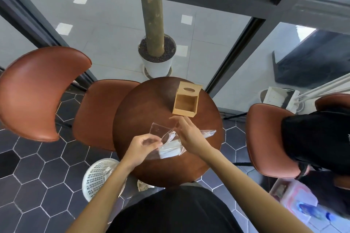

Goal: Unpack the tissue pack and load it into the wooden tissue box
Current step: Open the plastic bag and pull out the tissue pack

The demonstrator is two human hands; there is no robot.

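A clear plastic tissue pack with white tissues inside lies near the middle of the round brown table. My left hand pinches the wrapper's near left edge. My right hand grips the wrapper's upper part, pulling it up and apart. A loose clear flap sticks out to the right. The wooden tissue box lies on its side at the table's far side, its open bottom facing me and its lid with the oval slot on the far side. It holds nothing.
Brown leather chairs stand left and right of the table. A white perforated bin sits on the floor at lower left. A potted trunk stands behind glass. A black bag rests on the right chair.
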